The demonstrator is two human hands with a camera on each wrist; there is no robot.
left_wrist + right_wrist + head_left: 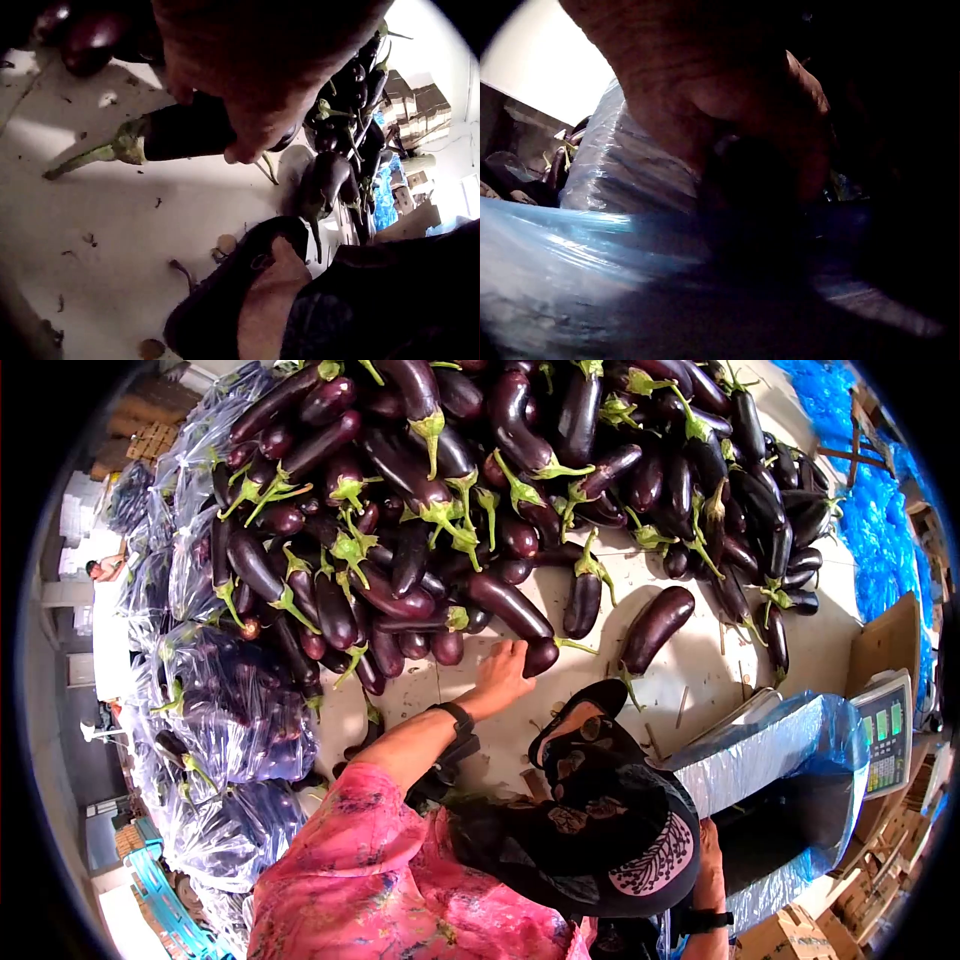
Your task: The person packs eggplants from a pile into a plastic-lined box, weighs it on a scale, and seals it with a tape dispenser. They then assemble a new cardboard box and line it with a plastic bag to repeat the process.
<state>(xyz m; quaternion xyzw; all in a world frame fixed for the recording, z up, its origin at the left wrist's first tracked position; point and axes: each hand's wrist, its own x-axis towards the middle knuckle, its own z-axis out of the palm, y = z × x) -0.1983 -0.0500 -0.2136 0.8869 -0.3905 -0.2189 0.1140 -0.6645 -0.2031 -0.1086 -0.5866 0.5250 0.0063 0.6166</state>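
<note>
My left hand (503, 678) grips a dark purple eggplant (541, 657) at the near edge of the pile. In the left wrist view the fingers and thumb of the left hand (247, 75) close round the eggplant (187, 133), which lies just over the pale surface, green stem pointing left. By the plastic-lined box (755, 760), my right hand (710, 865) is partly covered by a black patterned cap. Seen from the right wrist, the right hand (727, 97) curls round a dark rounded object (742, 165), in deep shadow above blue plastic film (592, 240).
A large heap of eggplants (400, 480) spreads across the pale surface (640, 575). One eggplant (657, 628) lies apart at its near side. Filled clear bags (240, 710) stand on the left. A scale (886, 730) and blue plastic (880, 550) are at right.
</note>
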